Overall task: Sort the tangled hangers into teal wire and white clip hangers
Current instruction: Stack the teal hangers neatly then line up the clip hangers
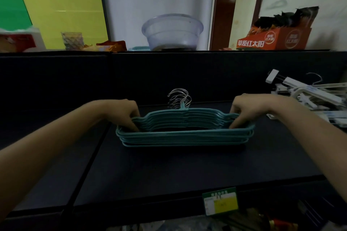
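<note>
Stacked teal wire hangers (pixel 184 137) gripped at either end by left hand (pixel 124 112) and right hand (pixel 247 110), white clip hangers (pixel 309 93) at two o'clock, dark shelf (pixel 169 170) stretching toward six

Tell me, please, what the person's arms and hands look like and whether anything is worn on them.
Both forearms are bare, with no sleeve in view. The left hand and right hand wear no gloves, and no watch, ring or bracelet shows.
</note>
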The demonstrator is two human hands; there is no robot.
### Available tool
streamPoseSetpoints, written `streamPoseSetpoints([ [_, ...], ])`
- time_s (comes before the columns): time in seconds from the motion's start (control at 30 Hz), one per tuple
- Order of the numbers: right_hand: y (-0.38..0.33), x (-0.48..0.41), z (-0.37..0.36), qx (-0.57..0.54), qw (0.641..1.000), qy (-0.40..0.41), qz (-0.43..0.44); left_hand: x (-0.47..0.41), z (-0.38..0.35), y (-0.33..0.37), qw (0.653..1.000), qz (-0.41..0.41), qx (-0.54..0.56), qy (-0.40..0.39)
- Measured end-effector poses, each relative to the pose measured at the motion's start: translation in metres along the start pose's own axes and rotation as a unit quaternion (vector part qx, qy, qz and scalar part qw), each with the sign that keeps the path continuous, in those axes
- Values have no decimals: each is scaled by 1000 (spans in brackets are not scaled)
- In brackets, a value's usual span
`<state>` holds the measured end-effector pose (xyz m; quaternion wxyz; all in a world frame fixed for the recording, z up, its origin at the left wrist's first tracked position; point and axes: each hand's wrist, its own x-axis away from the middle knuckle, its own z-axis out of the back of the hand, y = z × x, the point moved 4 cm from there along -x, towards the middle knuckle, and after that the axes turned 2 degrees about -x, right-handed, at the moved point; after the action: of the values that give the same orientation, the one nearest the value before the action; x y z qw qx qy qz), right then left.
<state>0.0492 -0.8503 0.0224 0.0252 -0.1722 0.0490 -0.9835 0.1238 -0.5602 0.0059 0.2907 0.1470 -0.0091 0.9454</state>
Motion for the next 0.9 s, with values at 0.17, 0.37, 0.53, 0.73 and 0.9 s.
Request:
streamPoseSetpoints([
  [0.17,0,-2,1,18,999,31,17,2,5,-3,999,-29,13,4],
  [0.37,1,-7,1,22,1000,16,2,-5,7,-3,1000,-8,-6,-13],
  [0.53,-1,-21,-10,116,992,-5,-51,-18,-3,0,993,40,-108,1],
  [0.73,-8,-20,-10,184,982,4,-35,-19,-1,2,990,16,-137,-2],
  [0.9,-3,-17,-10,131,991,0,-40,-16,-1,-1,995,20,-94,-3],
])
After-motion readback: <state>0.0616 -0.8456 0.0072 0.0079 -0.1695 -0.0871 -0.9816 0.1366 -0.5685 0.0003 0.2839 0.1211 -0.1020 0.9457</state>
